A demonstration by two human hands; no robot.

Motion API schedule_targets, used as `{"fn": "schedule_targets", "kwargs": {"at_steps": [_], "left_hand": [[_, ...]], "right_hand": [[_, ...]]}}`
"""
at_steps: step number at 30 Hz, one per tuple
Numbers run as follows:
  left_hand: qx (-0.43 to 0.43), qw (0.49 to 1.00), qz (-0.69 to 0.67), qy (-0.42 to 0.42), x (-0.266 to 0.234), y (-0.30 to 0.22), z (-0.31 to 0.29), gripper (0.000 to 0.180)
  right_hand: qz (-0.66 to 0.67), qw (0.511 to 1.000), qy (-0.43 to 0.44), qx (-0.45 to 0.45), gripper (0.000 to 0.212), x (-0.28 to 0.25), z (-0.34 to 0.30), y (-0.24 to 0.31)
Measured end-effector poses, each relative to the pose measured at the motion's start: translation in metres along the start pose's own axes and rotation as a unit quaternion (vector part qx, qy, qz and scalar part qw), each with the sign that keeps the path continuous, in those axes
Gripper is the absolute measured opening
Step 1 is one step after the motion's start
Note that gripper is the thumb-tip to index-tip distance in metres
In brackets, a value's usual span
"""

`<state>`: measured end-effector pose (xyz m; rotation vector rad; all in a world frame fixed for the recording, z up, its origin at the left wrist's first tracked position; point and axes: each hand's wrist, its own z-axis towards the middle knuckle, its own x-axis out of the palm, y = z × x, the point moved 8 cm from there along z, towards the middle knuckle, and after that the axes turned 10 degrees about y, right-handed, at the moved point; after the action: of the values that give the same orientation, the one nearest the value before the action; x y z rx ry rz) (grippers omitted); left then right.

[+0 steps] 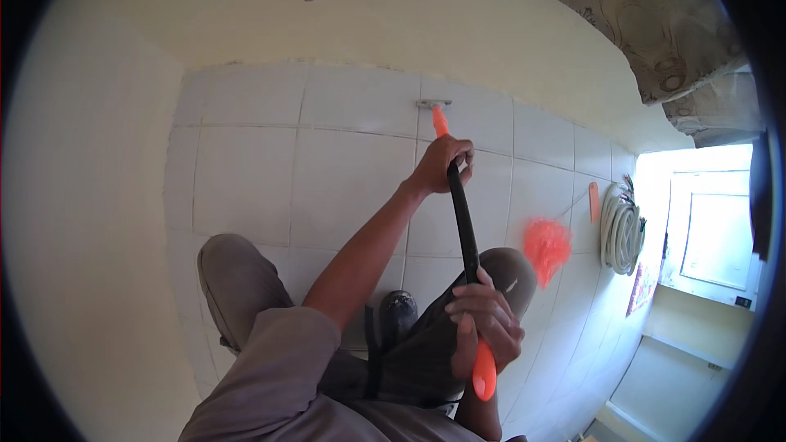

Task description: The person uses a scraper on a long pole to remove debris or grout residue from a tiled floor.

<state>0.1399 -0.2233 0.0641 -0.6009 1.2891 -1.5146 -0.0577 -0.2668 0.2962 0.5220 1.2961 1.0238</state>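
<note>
A long stick (464,225) with a black shaft and orange ends slants across the middle of the view. Near its far orange end, my left hand (442,165) is wrapped around it. Closer to my body, my right hand (490,323) is closed on the lower part of the shaft, and the rounded orange tip pokes out below. At the far tip sits a small flat grey crosspiece (434,104) over the white tiles. Whether it touches the tiles I cannot tell.
A fluffy orange tangle (547,247) lies right of my knee. Beyond it are a small orange strip (594,202) and a coil of pale cable (622,229). A patterned curtain (606,0) hangs at the top right. My bent knees (237,266) flank the working area.
</note>
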Motion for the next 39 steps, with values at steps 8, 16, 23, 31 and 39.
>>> {"fn": "schedule_targets", "kwargs": {"at_steps": [8,16,23,31,39], "left_hand": [[0.002,0.999,-0.027,0.017,-0.014,0.014,0.024,0.014],[0.023,0.999,-0.003,0.028,-0.006,0.008,0.03,0.013],[0.032,0.998,-0.016,0.059,0.045,-0.003,0.007,0.013],[0.023,0.996,-0.008,0.083,0.042,0.0,0.043,0.012],[-0.007,0.996,-0.039,0.082,0.051,0.0,0.055,0.015]], "right_hand": [[0.024,0.999,-0.03,-0.025,0.019,-0.004,0.028,-0.013],[-0.001,0.999,-0.022,-0.034,0.015,0.001,0.003,-0.023],[0.044,0.995,-0.088,-0.012,0.017,-0.034,-0.028,-0.015],[0.062,0.991,-0.116,0.006,0.017,-0.057,0.004,-0.029],[0.09,0.989,-0.116,0.013,0.015,-0.072,0.009,-0.035]]}}
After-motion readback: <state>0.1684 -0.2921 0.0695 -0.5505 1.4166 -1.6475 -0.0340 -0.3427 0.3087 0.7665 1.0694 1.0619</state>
